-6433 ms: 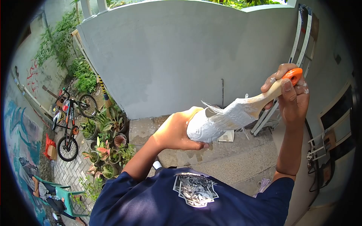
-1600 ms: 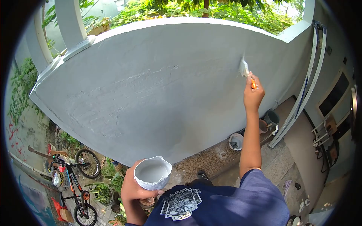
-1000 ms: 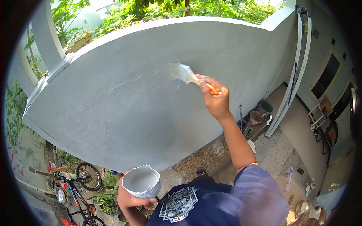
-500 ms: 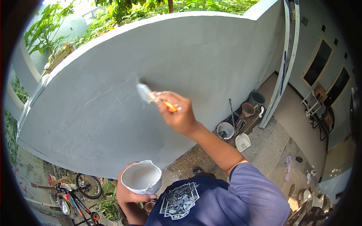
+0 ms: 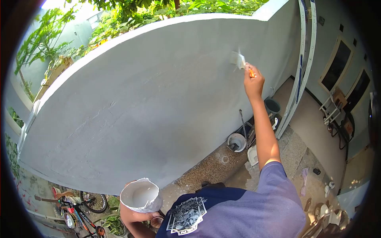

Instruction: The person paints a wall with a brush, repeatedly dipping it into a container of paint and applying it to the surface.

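In my right hand is a paintbrush with an orange handle, my fingers closed round it. Its pale bristles are at the upper right part of the grey wall, beside a small lighter patch. My left hand is wrapped round a white container with a ragged rim, low in the view in front of my body. Whitish paint shows inside it.
Buckets and a white dustpan stand on the floor at the wall's right foot. Two metal poles rise at the right. A bicycle and a potted plant are at the lower left.
My right hand has moved right and up with the paintbrush, and the arm is now more stretched out. The container in my left hand has shifted slightly left and down.
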### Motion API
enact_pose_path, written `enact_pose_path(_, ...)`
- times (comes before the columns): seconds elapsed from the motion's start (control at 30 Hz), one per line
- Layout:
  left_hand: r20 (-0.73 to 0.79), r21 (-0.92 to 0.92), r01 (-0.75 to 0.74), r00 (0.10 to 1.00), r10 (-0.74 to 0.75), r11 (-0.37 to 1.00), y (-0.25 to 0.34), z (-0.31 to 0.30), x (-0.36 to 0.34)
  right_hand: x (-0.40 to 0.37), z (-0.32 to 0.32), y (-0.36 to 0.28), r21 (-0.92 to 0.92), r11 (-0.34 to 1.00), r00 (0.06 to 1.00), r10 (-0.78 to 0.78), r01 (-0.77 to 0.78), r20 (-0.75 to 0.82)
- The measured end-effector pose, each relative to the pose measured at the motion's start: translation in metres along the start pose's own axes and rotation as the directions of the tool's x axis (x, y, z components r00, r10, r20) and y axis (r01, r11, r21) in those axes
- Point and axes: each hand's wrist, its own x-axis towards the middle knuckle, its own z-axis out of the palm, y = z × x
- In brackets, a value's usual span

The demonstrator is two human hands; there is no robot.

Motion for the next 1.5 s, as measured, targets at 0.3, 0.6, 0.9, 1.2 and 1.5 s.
enact_pose_path(0.3, 0.043, -0.063, -0.054, 0.997, 0.057, 0.997, 0.009, 0.055, 0.043, -0.074, 0.035, -0.143, 0.549, 0.836, 0.986, -0.083, -0.01, 0.144)
enact_pose_path(0.6, 0.062, -0.211, -0.261, 0.958, 0.28, 0.942, -0.001, 0.065, 0.05, -0.088, 0.047, -0.162, 0.74, 0.66, 0.916, -0.202, -0.134, 0.346)
enact_pose_path(0.9, -0.037, -0.169, -0.097, 0.995, 0.092, 0.981, 0.013, 0.046, 0.027, -0.049, 0.021, -0.031, 0.283, 0.94, 0.98, 0.198, -0.192, 0.006)
enact_pose_path(1.2, -0.386, -0.161, -0.304, 0.895, 0.224, 0.939, 0.002, 0.067, -0.008, -0.153, 0.078, -0.283, 0.878, 0.461, 0.832, -0.43, -0.131, 0.35)
enact_pose_path(1.5, -0.423, -0.169, -0.159, 0.903, 0.074, 0.973, 0.028, 0.025, -0.043, -0.072, 0.037, -0.112, 0.527, 0.842, 0.993, 0.096, -0.12, 0.073)
